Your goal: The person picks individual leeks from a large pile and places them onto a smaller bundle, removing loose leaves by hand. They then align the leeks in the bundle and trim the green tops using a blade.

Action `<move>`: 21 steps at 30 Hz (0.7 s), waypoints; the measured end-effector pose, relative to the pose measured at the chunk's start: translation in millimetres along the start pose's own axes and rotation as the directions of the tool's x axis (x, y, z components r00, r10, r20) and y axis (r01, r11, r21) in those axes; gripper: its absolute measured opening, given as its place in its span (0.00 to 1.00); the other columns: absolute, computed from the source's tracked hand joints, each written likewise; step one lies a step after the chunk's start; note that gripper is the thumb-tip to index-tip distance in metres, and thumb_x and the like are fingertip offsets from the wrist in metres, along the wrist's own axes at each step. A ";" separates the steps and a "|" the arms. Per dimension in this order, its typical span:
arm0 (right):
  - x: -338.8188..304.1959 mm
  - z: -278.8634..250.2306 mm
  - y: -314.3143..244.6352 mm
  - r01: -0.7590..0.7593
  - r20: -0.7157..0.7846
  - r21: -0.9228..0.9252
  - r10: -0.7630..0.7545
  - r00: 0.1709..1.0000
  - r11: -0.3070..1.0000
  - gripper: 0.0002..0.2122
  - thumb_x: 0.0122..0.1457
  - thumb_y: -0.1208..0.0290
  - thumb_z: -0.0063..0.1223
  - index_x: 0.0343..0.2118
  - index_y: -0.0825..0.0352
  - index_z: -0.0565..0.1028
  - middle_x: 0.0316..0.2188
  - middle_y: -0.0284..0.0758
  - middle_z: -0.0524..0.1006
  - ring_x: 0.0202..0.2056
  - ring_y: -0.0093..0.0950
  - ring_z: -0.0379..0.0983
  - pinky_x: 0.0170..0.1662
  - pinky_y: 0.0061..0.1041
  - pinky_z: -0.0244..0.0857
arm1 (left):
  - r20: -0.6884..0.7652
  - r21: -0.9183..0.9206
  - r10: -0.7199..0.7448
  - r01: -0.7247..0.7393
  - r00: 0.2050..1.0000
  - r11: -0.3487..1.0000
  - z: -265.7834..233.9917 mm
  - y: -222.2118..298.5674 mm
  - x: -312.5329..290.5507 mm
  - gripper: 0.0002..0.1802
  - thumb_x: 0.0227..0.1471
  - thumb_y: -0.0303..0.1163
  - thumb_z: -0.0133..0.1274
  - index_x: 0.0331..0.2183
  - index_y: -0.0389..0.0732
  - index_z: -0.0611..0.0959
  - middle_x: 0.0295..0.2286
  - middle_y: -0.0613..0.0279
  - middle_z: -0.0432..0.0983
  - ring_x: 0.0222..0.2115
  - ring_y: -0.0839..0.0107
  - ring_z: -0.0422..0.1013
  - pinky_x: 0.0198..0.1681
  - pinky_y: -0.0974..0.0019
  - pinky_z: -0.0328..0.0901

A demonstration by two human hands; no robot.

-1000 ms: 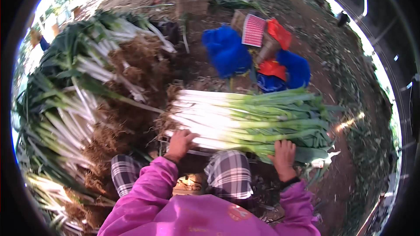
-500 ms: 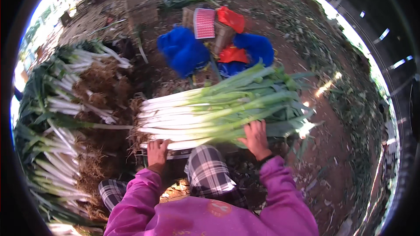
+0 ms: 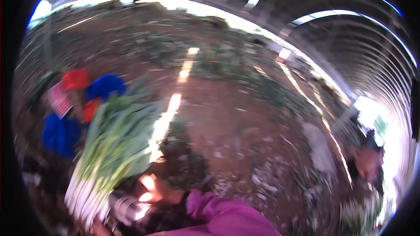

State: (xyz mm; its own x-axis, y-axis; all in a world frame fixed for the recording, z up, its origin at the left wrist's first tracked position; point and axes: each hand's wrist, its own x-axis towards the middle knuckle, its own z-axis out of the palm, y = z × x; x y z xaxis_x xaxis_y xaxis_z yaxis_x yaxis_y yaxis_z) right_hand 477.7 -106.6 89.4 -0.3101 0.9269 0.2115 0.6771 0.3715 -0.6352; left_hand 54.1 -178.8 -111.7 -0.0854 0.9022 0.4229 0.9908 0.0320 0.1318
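A broad bundle of large green onions (image 3: 109, 153), white stems toward me and green leaves away, lies at the left. My left hand (image 3: 101, 228) is at the lower edge beside the white stems; only a blurred part shows. Smeared by motion and streaked with sunlight, my right hand (image 3: 159, 191) is near my knee (image 3: 124, 206) in plaid cloth, just right of the bundle. Its fingers are too blurred to read, and I see nothing held in it.
Behind the bundle are blue bundles of material (image 3: 61, 134), orange-red pieces (image 3: 75, 79) and a red-and-white patterned sheet (image 3: 60, 98). Leaf scraps litter the brown ground (image 3: 218, 126). At the far right, a person (image 3: 369, 161) is near more green onions (image 3: 358, 216).
My view has swung right, so the bundle now appears at the left. My right hand has left the leaves and is near my knee. The onion pile at left is out of view.
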 end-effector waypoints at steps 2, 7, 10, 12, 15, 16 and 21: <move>-30.1 -12.1 -1.4 -0.220 0.480 0.222 0.090 0.873 0.950 0.36 0.52 0.46 0.57 0.57 0.69 0.63 0.49 0.48 0.72 0.49 0.40 0.70 0.51 0.48 0.62 | -0.263 0.364 0.322 -0.216 0.909 0.906 -55.7 57.6 8.8 0.25 0.65 0.48 0.33 0.55 0.50 0.74 0.30 0.64 0.77 0.21 0.71 0.69 0.21 0.66 0.65; -46.8 -38.3 -9.8 -0.244 0.504 0.180 0.123 0.855 0.953 0.46 0.54 0.34 0.44 0.63 0.73 0.53 0.59 0.48 0.64 0.63 0.42 0.56 0.63 0.64 0.31 | -0.055 -0.010 0.224 -0.225 0.973 0.974 -85.5 120.2 46.3 0.24 0.64 0.46 0.34 0.54 0.49 0.75 0.32 0.62 0.77 0.24 0.69 0.69 0.24 0.65 0.65; -54.7 -41.2 1.8 -0.244 0.416 0.116 0.176 0.892 0.963 0.42 0.54 0.33 0.44 0.57 0.71 0.62 0.50 0.51 0.72 0.54 0.48 0.67 0.57 0.41 0.57 | 0.007 -0.091 0.262 -0.260 0.965 0.961 -86.8 151.2 62.0 0.23 0.63 0.45 0.35 0.53 0.49 0.75 0.33 0.60 0.76 0.25 0.67 0.69 0.26 0.64 0.65; -54.6 -49.5 5.0 -0.282 0.443 0.146 0.192 0.876 0.948 0.44 0.54 0.34 0.45 0.61 0.71 0.58 0.53 0.51 0.70 0.57 0.48 0.63 0.60 0.40 0.55 | 0.037 -0.119 0.287 -0.281 0.957 0.952 -86.8 166.3 68.6 0.23 0.62 0.44 0.36 0.53 0.48 0.75 0.34 0.60 0.76 0.26 0.66 0.69 0.28 0.63 0.65; -53.3 -43.5 13.8 -0.303 0.428 0.161 0.210 0.879 0.939 0.45 0.54 0.34 0.45 0.63 0.68 0.55 0.55 0.52 0.68 0.58 0.48 0.62 0.60 0.39 0.56 | 0.068 -0.148 0.310 -0.298 0.948 0.943 -88.1 177.3 76.2 0.22 0.62 0.43 0.36 0.52 0.47 0.76 0.35 0.59 0.76 0.28 0.65 0.69 0.30 0.62 0.65; -52.7 -45.4 13.8 -0.311 0.435 0.146 0.221 0.873 0.939 0.45 0.54 0.34 0.46 0.63 0.68 0.55 0.56 0.52 0.67 0.58 0.48 0.62 0.59 0.39 0.56 | 0.073 -0.156 0.315 -0.301 0.946 0.941 -89.1 182.3 78.5 0.22 0.61 0.42 0.36 0.52 0.47 0.76 0.35 0.58 0.76 0.28 0.65 0.69 0.30 0.62 0.65; -47.6 -55.9 3.3 -0.297 0.470 0.166 0.190 0.862 0.940 0.43 0.53 0.34 0.46 0.61 0.69 0.59 0.55 0.51 0.69 0.56 0.49 0.64 0.57 0.40 0.59 | 0.102 -0.172 0.331 -0.311 0.938 0.935 -89.2 190.9 84.5 0.21 0.60 0.40 0.38 0.51 0.46 0.76 0.36 0.56 0.75 0.31 0.62 0.69 0.33 0.60 0.65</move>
State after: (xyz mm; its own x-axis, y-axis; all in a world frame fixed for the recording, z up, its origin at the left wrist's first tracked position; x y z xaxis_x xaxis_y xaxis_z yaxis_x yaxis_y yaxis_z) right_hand 532.0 -146.4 118.8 -0.4526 0.8442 -0.2872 0.6181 0.0649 -0.7834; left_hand 226.5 -134.9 29.2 0.2585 0.9007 0.3492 0.9344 -0.3248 0.1462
